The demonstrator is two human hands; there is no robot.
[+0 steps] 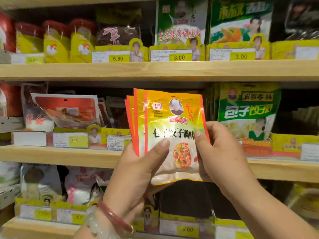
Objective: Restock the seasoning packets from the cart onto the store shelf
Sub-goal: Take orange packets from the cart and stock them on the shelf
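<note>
I saw wooden store shelves [155, 69] filling the whole frame, one board across the upper part, one across the middle, and one low down. Yellow price tags [119, 58] stood along the front edges. Green packets [248, 107] sat at the right of the middle shelf, and red and white packets [65, 109] leaned at the left. Between them, at the middle of the frame, there was a dark gap behind the packets I held.

My left hand [138, 173] gripped a small fan of yellow and orange seasoning packets [172, 135] from below, thumb pressed on the front one. My right hand [222, 152] pinched the right edge of the front packet. The packets were upright, in front of the middle shelf's edge. A red bangle [115, 219] sat on my left wrist.
</note>
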